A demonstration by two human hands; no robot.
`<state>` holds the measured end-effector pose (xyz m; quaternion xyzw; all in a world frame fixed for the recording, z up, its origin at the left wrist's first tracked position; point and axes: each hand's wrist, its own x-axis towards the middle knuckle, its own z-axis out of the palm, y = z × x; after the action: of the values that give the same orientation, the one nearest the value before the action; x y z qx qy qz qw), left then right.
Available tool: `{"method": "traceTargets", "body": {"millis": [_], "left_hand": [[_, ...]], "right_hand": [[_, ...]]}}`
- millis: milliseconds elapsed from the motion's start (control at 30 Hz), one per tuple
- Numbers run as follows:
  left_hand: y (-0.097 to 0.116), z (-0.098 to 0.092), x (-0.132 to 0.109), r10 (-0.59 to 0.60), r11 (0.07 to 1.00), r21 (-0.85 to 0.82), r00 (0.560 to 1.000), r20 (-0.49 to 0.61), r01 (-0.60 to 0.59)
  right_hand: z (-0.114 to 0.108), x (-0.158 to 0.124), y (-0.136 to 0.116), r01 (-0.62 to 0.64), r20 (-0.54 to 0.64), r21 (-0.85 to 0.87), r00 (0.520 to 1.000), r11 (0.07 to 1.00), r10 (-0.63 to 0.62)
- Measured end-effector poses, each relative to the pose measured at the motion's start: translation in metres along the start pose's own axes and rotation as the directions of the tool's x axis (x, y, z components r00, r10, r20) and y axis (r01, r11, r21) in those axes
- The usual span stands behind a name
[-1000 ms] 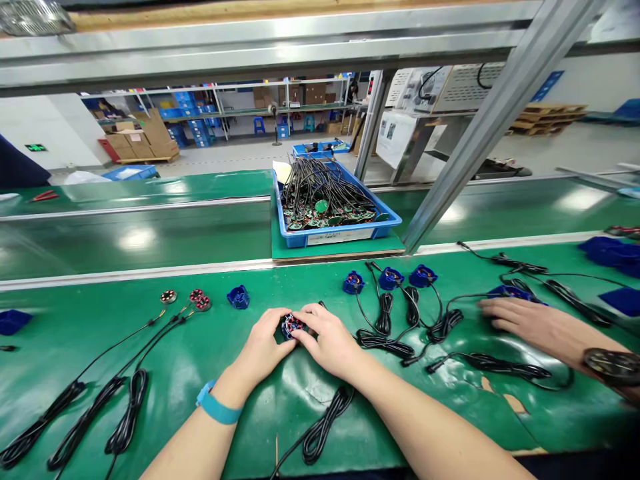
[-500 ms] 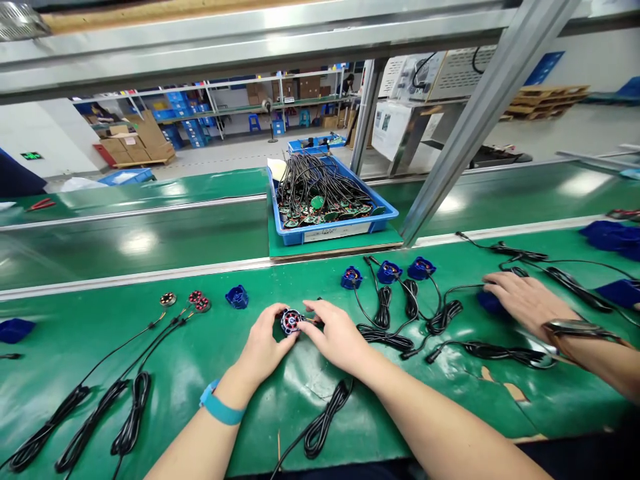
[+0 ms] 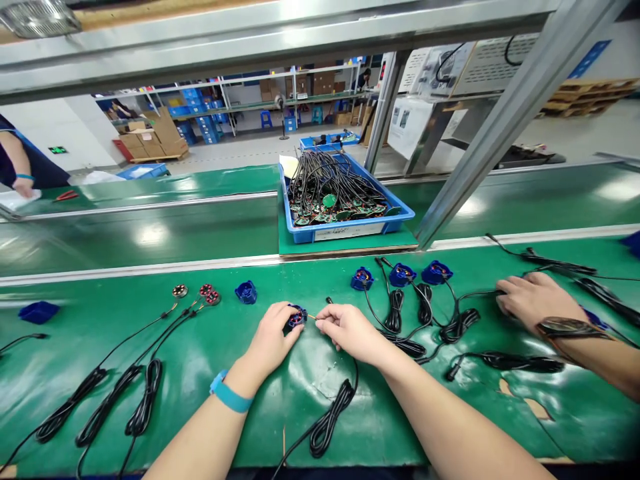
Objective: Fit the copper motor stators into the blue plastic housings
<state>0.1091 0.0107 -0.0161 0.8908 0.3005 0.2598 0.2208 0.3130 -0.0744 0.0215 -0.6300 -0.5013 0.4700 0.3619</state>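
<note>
My left hand (image 3: 273, 333) grips a small blue plastic housing (image 3: 297, 316) with a red-and-black wound coil seated inside. Thin orange wires (image 3: 312, 317) run out of its right side, and my right hand (image 3: 347, 331) pinches them between thumb and fingers. From beneath that hand a black cable (image 3: 333, 410) drops to a bundled loop on the green bench. Just beyond my left hand stands a separate blue housing (image 3: 246, 292). Several coils with cables lie to the left, among them a red-and-black coil (image 3: 210, 295).
A blue tray (image 3: 350, 232) piled with green boards and black wires sits ahead. At right, filled blue housings (image 3: 403, 274) with bundled cables lie near another person's hand (image 3: 537, 303). A metal post (image 3: 500, 133) slants up from the bench. Another person stands at far left.
My right hand has moved off the housing and pulls back to the right along the wires. The housing has tilted in my left hand. The view has shifted slightly.
</note>
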Motion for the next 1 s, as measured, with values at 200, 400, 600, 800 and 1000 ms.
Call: {"method": "traceTargets", "body": {"millis": [200,400,600,800,1000], "left_hand": [[0.007,0.006,-0.001,-0.062,0.998,-0.029,0.998,-0.031,0.061],[0.021,0.001,-0.004,-0.103,0.986,-0.121,0.988,0.113,0.117],[0.015,0.001,-0.005,0.016,0.993,-0.117,0.998,0.054,-0.010],[0.010,0.002,-0.005,0.103,0.993,-0.059,0.995,0.008,-0.102],[0.012,0.001,-0.006,0.134,0.990,-0.049,0.990,0.033,-0.132]], "right_hand": [[0.002,0.006,0.000,0.057,-0.121,0.015,0.991,0.998,-0.055],[0.004,0.011,0.010,0.188,-0.168,-0.107,0.964,0.976,-0.204],[0.005,0.003,0.003,0.000,-0.008,0.195,1.000,0.981,0.001],[0.007,-0.002,-0.002,-0.005,-0.044,0.129,0.999,0.992,0.011],[0.007,-0.002,0.000,0.064,-0.089,0.027,0.994,0.998,-0.061]]}}
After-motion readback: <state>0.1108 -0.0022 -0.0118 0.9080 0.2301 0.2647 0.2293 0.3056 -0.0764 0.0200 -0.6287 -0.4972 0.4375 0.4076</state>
